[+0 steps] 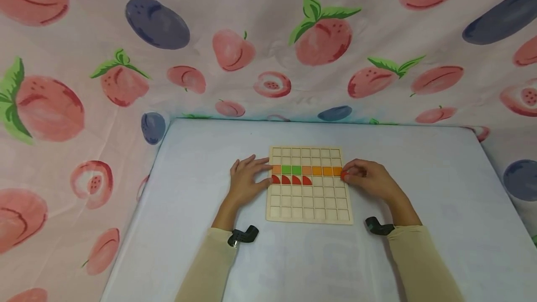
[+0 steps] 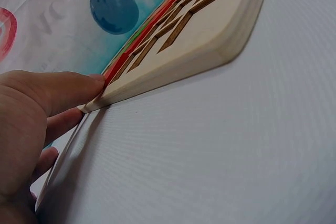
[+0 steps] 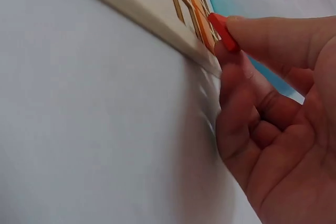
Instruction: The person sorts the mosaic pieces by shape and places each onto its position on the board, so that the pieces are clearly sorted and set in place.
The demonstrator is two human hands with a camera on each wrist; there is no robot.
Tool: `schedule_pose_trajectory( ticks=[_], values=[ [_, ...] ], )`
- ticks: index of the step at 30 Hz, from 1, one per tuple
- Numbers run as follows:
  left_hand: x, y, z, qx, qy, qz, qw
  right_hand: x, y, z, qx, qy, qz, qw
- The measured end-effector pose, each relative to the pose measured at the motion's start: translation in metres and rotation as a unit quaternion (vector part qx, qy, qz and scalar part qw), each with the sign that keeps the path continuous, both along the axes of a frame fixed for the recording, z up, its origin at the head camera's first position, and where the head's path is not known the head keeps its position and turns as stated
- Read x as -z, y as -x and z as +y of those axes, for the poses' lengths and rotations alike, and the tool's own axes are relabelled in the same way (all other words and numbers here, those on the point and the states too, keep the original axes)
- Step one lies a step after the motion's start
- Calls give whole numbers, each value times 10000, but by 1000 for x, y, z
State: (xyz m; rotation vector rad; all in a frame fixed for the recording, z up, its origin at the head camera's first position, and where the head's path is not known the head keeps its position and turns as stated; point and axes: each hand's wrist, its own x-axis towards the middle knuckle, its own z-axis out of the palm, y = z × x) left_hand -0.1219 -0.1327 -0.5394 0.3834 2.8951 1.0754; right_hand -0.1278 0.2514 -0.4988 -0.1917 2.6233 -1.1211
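Observation:
A wooden grid board (image 1: 309,202) lies flat on the table. Across its third row run light orange, green and orange tiles (image 1: 327,171), and several red quarter-round tiles (image 1: 296,180) fill the left part of the row below. My left hand (image 1: 247,181) rests at the board's left edge, fingers loosely extended; in the left wrist view the thumb (image 2: 79,88) touches the board's edge beside a red tile. Between thumb and fingertips, my right hand (image 1: 371,178) pinches a small red tile (image 3: 224,32), held just over the board's right edge. Its far side is hidden by the fingers.
The table (image 1: 201,153) has a plain white cover. A fruit-patterned cloth (image 1: 268,59) hangs behind it and along the sides. Each wrist wears a black camera mount, the left one (image 1: 244,235) and the right one (image 1: 377,226) both close to the table.

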Motion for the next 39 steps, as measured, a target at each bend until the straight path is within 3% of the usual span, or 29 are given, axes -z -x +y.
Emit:
schedule_pose_trajectory(
  ticks=[18, 26, 31, 39],
  values=[
    [-1, 0, 0, -2, 20, 9, 10000, 4, 3, -36, 70, 413, -151, 9990],
    [-2, 0, 1, 7, -19, 95, 10000, 7, 1, -50, 48, 915, -665, 9936],
    [-2, -1, 2, -25, -31, 124, 9999, 11, 2, -56, 36, 833, -580, 9948],
    [-1, -1, 2, -29, 33, 122, 9999, 14, 2, -57, 62, 940, -809, 9923]
  ],
)
